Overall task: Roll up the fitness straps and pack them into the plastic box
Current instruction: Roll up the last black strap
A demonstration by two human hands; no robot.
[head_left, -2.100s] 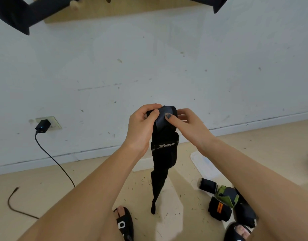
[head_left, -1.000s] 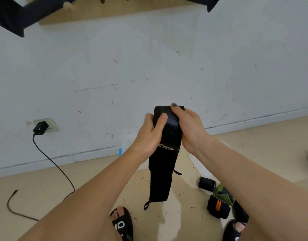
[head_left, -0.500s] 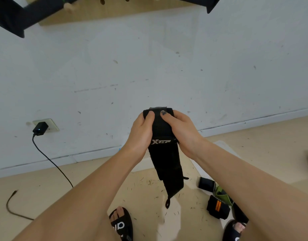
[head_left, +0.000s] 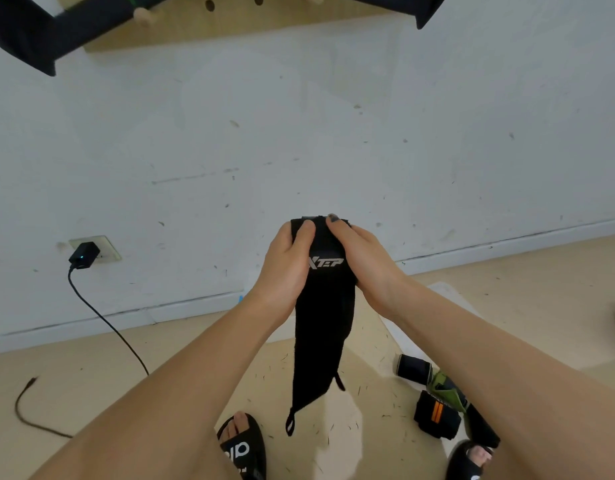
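Note:
A black fitness strap [head_left: 321, 323] with a white logo hangs in front of me, its top end rolled between both hands. My left hand [head_left: 287, 268] grips the roll from the left, thumb on top. My right hand [head_left: 365, 261] grips it from the right, fingers curled over the top. The loose tail hangs down to a small loop near the floor. Several rolled straps lie on the floor at lower right: a black one [head_left: 411, 367], a green one [head_left: 444, 386] and a black one with orange stripes [head_left: 436, 414]. A clear plastic box [head_left: 451, 296] is partly hidden behind my right forearm.
A white wall with a skirting board is straight ahead. A black charger [head_left: 83, 254] sits in a wall socket at left, its cable [head_left: 101, 317] trailing over the floor. A wooden peg rack [head_left: 230, 15] with dark straps hangs above. My sandalled feet [head_left: 243, 445] are below.
The roll at the top has grown and the hanging tail has shortened, its loop end rising off the floor. Both hands stay on the roll, turning it.

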